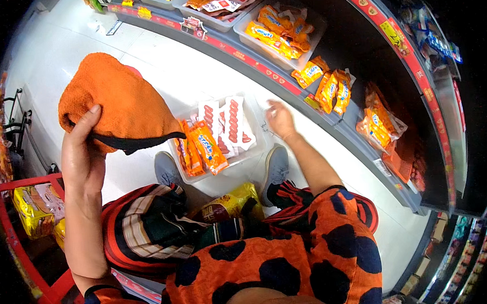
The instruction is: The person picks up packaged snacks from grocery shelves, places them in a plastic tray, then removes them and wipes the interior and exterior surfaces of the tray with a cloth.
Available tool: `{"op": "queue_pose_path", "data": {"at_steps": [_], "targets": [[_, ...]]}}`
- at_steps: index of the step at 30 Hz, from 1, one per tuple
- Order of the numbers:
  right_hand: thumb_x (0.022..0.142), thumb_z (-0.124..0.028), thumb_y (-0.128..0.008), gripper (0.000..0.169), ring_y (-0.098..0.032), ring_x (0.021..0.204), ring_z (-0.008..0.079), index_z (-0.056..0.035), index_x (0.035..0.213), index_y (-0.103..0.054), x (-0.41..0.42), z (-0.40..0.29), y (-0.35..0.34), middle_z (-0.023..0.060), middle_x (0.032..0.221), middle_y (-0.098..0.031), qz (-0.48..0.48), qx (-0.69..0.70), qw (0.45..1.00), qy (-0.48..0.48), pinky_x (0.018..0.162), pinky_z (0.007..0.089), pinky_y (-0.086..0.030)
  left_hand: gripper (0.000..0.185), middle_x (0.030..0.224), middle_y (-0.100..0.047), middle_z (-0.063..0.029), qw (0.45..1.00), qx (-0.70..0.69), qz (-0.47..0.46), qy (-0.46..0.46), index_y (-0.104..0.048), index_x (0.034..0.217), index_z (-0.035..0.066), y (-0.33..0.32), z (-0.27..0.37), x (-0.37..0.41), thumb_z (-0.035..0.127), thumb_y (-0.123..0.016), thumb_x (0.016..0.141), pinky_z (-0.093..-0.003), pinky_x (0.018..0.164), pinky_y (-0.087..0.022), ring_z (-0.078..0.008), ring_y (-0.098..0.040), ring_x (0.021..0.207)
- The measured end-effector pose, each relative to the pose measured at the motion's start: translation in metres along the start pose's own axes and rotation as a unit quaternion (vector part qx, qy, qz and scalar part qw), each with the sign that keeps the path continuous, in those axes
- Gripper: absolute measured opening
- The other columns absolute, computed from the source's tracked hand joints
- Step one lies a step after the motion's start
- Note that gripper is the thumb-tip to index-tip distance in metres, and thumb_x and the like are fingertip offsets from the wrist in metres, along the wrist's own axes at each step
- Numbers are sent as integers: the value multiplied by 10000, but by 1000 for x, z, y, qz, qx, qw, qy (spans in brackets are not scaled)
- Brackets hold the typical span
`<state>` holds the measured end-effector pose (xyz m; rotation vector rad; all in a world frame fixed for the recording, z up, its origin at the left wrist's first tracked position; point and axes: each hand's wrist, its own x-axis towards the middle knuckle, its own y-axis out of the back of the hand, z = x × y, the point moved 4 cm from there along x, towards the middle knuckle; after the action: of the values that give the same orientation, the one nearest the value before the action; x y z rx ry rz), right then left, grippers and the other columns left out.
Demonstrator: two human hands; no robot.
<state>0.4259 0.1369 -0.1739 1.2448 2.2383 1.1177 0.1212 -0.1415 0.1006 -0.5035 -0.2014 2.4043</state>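
An orange terry cloth [112, 97] with a black edge hangs from my left hand [86, 139], pinched between thumb and fingers. On the floor between my shoes stands a clear plastic bin [244, 160]. Inside it lie orange sausage packets [206, 147] on the left and white packets printed with red sausages [233, 119] beside them. My right hand [282, 119] is blurred at the bin's right rim, its fingers partly curled. Whether it touches the rim cannot be made out.
A dark shelf with a red label strip [238, 53] curves along the right. On it sit a bin of orange packets [263, 47] and loose packets [333, 91]. A yellow package [238, 202] lies between my legs. A red rack [30, 184] stands at left.
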Motion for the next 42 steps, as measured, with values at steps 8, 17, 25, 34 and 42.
{"op": "queue_pose_path", "data": {"at_steps": [8,17,25,34,42], "targets": [[765,-220,-642,551,-490,1009,396,32,1203,-422,-36,-38,-92,228,1151,-488,25,-177,983,-49,897,437,-407,417,1151,-566,-80,1000,-18,13,-4,-470,1214,12,3,5,-3,135,-587,833,-352,905,-430,-203,-547,1061],[701,-476,-632,793,-464,1134,377,77,1226,-413,-60,-8,-137,260,1218,-480,-86,-13,946,-313,961,409,-370,408,1126,-577,-91,999,-33,16,8,-481,1199,-3,4,8,-8,134,-587,829,-340,891,-443,-206,-566,1031],[676,-509,-656,622,-607,882,280,13,1013,-616,-40,-15,-139,157,929,-645,-220,19,921,-321,807,380,-455,434,1122,-578,-107,999,-35,25,12,-476,1198,-13,5,15,-9,132,-608,811,-342,878,-458,-217,-570,1026],[668,-499,-724,640,-591,815,170,-13,1065,-599,-20,-45,-144,92,959,-629,-308,285,843,-336,660,336,-473,406,1117,-583,-71,998,-43,28,21,-484,1191,21,11,2,3,76,-599,806,-314,739,-521,-188,-602,948],[570,-408,-791,830,-586,969,273,35,1184,-451,-32,-88,-197,223,1047,-588,-245,182,913,-270,823,347,-475,441,1224,-528,-80,996,-66,27,58,-462,1238,25,49,-3,3,175,-603,848,-385,945,-408,-209,-511,1114]]}}
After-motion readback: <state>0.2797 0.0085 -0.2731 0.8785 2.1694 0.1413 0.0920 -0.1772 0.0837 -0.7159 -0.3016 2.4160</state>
